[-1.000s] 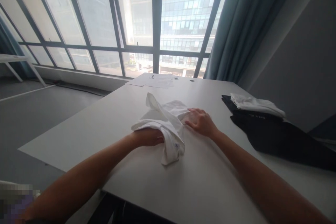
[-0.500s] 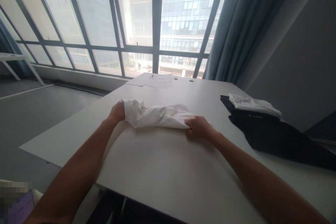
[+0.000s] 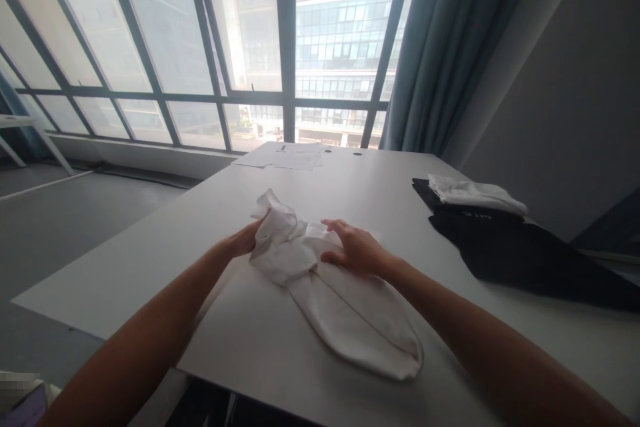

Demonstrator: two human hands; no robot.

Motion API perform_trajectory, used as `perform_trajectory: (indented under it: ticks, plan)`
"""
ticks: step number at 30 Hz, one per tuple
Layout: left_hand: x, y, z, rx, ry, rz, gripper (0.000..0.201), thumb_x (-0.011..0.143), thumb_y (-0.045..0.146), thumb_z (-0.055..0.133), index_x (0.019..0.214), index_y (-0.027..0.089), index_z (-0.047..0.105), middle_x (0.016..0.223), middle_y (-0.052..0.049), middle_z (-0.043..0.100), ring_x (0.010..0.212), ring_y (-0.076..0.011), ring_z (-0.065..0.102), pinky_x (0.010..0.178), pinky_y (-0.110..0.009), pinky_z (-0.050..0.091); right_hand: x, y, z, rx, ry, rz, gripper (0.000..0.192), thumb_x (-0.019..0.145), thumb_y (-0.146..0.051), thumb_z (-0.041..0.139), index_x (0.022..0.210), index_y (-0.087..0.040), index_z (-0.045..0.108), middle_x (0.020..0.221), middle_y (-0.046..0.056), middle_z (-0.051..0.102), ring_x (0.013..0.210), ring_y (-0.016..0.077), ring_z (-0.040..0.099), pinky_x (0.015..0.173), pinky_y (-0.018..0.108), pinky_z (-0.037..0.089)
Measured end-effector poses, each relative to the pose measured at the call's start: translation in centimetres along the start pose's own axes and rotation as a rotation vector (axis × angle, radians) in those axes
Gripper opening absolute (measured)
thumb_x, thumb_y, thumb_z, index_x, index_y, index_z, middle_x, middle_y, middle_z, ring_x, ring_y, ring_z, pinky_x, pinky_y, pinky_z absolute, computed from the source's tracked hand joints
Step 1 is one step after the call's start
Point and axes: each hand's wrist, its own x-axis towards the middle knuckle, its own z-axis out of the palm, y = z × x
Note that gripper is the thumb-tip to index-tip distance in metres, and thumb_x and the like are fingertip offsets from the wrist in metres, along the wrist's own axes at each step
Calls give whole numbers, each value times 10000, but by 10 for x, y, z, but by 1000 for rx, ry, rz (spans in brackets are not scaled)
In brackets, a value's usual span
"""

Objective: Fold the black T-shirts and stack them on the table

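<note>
White garment (image 3: 325,280) lies on the white counter (image 3: 150,260), near its middle, just in front of the person. Far end bunched into a crumpled wad; near end laid out flat as a long rounded panel with a seam line down it, running toward the near right edge of the counter.

Left hand (image 3: 247,238) closed on the bunched end from the left, fingers pinching the wad; fingertips hidden in cloth.

Right hand (image 3: 355,248) rests on the garment just right of the wad, fingers loosely spread and slightly curled, palm down, pressing the cloth, not gripping.

Well apart at the right: black folded clothing (image 3: 505,247) with a folded white garment (image 3: 475,193) stacked on top. Papers (image 3: 290,157) lie at the far edge, near the window (image 3: 240,47). Blue-grey curtain (image 3: 450,47) hangs right of the glass.
</note>
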Motion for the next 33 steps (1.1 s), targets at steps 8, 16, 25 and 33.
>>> perform_trajectory:
  ticks: [8, 16, 25, 33]
  plan:
    - [-1, 8, -22, 72, -88, -69, 317, 747, 451, 669, 875, 164, 711, 871, -82, 748, 802, -254, 696, 718, -332, 571, 8, 25, -25, -54, 307, 179, 246, 926, -307, 500, 960, -207, 722, 877, 66, 742, 787, 204, 660, 694, 282, 434]
    - [9, 8, -43, -245, 517, -233, 402, 681, 337, 691, 1007, 103, 695, 719, -32, 680, 534, -144, 595, 477, -234, 481, -14, 10, -71, 166, 686, 102, 321, 929, -445, 514, 880, -179, 686, 722, 64, 674, 628, 184, 576, 625, 314, 453]
    - [16, -1, -41, -549, 699, -273, 457, 655, 366, 705, 1022, 95, 669, 717, -36, 665, 631, -153, 590, 578, -243, 479, 28, -47, -4, 298, -121, -13, 518, 852, -578, 664, 1130, -143, 705, 968, 96, 734, 763, 166, 657, 699, 268, 489]
    - [-4, 16, -40, -104, 95, -169, 673, 580, 502, 822, 1120, 136, 656, 933, -74, 690, 885, -253, 648, 768, -324, 535, 83, -44, 47, 120, -220, 173, 459, 810, -516, 706, 1102, -162, 710, 921, 59, 733, 847, 202, 649, 693, 253, 433]
